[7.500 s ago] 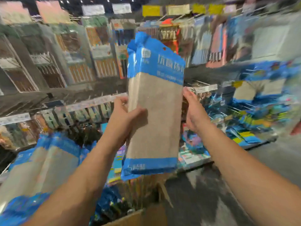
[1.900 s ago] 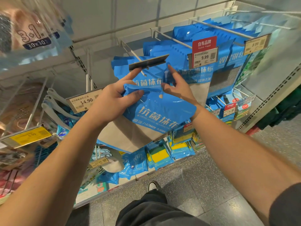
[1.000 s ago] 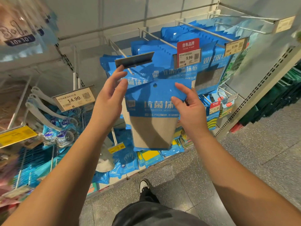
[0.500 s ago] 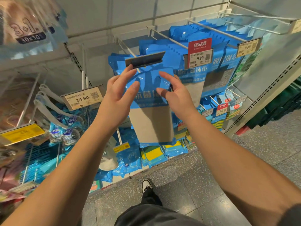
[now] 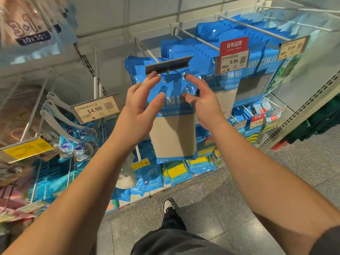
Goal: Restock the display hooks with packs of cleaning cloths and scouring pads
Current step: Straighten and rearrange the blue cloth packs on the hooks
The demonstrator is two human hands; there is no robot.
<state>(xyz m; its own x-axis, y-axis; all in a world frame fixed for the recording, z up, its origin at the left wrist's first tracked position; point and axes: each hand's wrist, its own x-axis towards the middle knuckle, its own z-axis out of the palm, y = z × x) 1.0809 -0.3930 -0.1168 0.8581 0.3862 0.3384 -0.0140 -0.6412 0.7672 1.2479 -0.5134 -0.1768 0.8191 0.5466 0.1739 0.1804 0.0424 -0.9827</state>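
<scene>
One camera only, up on the person's head, wide-angle, tilted forward and down at the display hooks [image 5: 156,57]. It sits close: both forearms run up from the bottom corners, the left hand [image 5: 141,107] and right hand [image 5: 202,103] near mid-frame, floor [image 5: 230,199] and a shoe [image 5: 168,205] below. Edges bend and blur.

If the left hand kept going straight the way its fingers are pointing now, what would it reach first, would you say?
Most likely the top of the blue cloth pack hanging on the hook. The left hand points up and forward at it, fingers straight, just under the blank price tag holder. Depth is unclear, so they may already touch.
</scene>
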